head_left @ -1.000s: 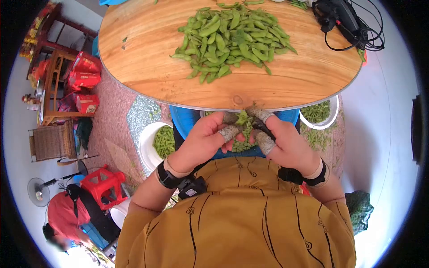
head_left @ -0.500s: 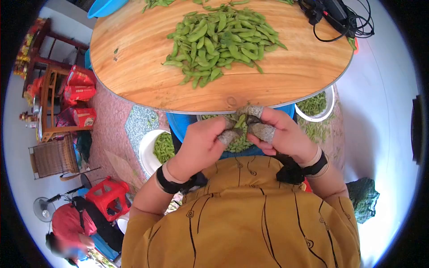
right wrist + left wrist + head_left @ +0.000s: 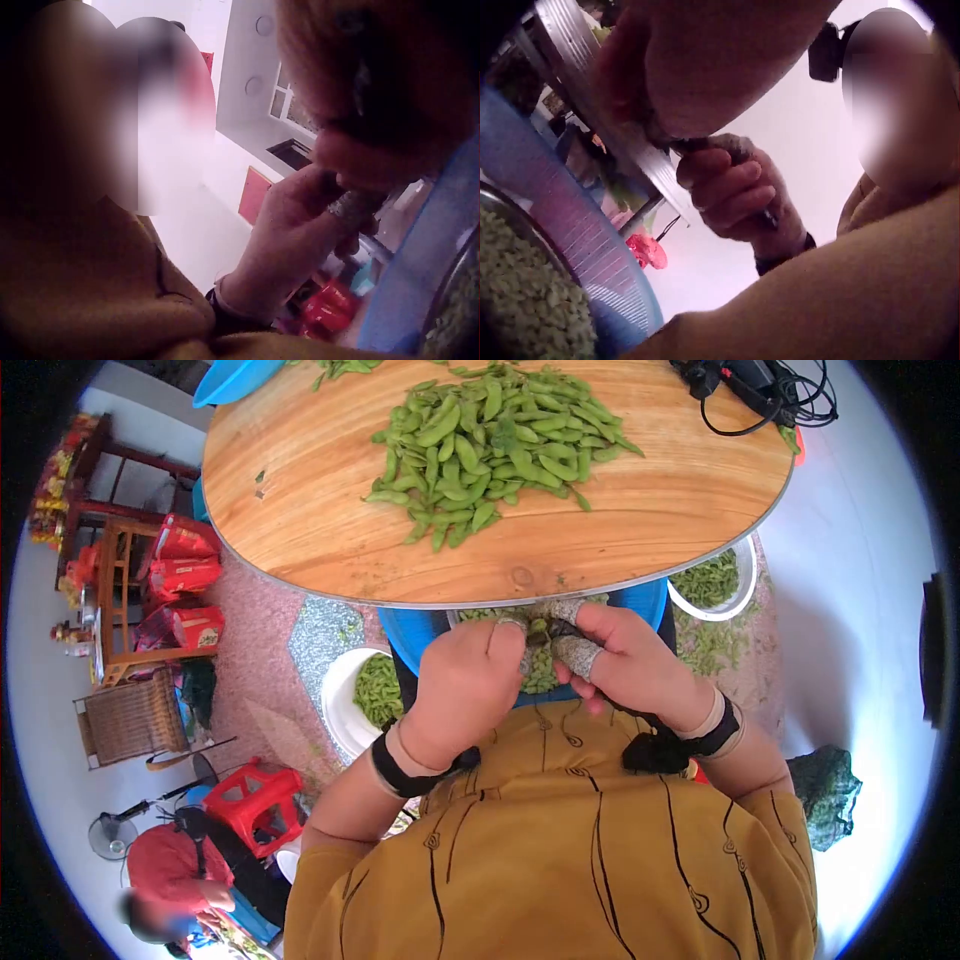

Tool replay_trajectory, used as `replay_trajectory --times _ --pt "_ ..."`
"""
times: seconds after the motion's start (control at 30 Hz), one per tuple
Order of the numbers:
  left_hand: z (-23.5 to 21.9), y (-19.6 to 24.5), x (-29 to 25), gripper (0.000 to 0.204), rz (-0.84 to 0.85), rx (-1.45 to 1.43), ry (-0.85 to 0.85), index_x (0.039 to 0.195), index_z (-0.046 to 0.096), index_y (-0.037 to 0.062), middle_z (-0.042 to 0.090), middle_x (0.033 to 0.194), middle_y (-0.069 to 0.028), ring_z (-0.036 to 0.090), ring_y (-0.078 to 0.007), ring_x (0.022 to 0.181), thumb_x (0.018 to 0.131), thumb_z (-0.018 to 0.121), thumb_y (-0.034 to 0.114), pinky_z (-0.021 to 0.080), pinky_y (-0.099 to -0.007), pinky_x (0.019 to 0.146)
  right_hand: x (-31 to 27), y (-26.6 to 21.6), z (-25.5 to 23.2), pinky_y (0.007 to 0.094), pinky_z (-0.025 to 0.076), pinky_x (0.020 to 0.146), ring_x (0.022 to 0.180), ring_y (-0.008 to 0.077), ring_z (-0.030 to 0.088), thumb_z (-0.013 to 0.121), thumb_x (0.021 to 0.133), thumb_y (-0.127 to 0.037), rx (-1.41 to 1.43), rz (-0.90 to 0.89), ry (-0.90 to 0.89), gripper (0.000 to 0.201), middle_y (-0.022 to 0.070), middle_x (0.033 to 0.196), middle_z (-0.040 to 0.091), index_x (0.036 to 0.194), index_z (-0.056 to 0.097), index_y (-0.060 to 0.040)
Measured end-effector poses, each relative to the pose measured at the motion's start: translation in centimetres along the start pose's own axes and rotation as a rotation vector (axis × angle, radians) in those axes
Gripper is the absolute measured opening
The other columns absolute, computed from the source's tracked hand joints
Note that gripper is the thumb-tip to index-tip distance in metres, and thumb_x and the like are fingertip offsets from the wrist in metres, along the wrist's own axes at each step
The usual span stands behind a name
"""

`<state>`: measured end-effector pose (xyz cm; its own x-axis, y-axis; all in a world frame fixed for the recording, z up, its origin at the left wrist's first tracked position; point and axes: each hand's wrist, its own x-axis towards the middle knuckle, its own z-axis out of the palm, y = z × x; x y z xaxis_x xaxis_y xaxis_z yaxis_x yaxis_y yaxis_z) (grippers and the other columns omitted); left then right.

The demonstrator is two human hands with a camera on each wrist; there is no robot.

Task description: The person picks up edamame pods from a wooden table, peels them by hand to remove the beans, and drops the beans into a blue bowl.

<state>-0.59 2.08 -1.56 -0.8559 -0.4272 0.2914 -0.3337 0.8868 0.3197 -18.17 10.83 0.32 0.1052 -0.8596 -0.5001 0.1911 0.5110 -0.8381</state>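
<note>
Both hands meet just below the table edge in the head view, grey wraps on thumbs and fingertips. My left hand [image 3: 468,678] pinches a green soybean pod [image 3: 539,628], mostly hidden by the fingers. My right hand [image 3: 632,652] curls around a slim dark tool [image 3: 771,219] whose end shows below its fingers in the left wrist view; its exact kind I cannot tell. Underneath, shelled green beans [image 3: 532,292] fill a metal-rimmed bowl [image 3: 514,199] beside a blue plastic basin wall [image 3: 626,289].
A heap of soybean pods [image 3: 490,445] lies on the wooden table [image 3: 300,530]. White buckets of pods stand left [image 3: 340,695] and right [image 3: 747,585]. A black device with cables [image 3: 765,390] sits at the back right. Another person [image 3: 175,865] is at lower left near a red stool [image 3: 255,805].
My left hand has rolled over, its back now upward and its thumb less visible. The green pod between the hands shows less than before. The right hand keeps its grip on the dark tool.
</note>
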Motion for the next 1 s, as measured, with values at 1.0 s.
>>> replay_trajectory --times 1.0 --pt "0.1 0.5 -0.4 0.025 -0.621 -0.887 -0.401 0.091 0.05 -0.0025 0.06 0.071 -0.0113 0.062 -0.0194 0.068 0.074 0.035 -0.012 0.051 -0.0311 0.063 0.3 3.8 -1.9 0.0431 0.049 0.06 0.071 0.0352 0.06 0.067 0.067 -0.01 -1.139 -0.574 0.374 0.019 0.0144 0.072 0.057 0.081 0.055 -0.0033"
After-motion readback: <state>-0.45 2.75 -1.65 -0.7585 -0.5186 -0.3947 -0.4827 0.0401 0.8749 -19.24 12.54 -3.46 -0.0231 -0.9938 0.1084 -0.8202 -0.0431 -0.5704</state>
